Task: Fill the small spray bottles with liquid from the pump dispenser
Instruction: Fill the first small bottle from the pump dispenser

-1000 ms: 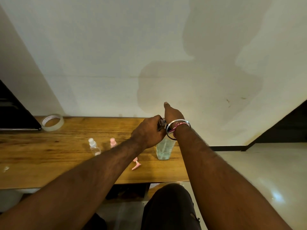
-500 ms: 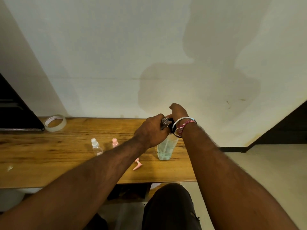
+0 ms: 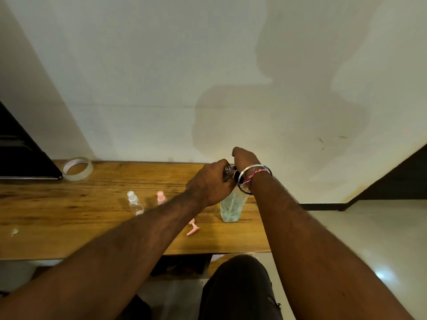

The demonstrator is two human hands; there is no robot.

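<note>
A clear pump dispenser with pale green liquid stands on the wooden table near its right end. My left hand grips a small clear spray bottle and holds it up against the dispenser's top. My right hand, with a metal bangle on the wrist, sits on the pump head with its fingers curled down over it. The pump head and nozzle are hidden by both hands. A small clear bottle with a white cap and another with a pink cap stand left of my forearm.
A pink spray head lies on the table in front of the dispenser. A roll of clear tape rests at the back left beside a black slab. The wall rises right behind the table. Pale floor lies to the right.
My right hand's finger, stretched forward a second ago, has curled down over the pump top. My left hand stays at the nozzle with the small bottle.
</note>
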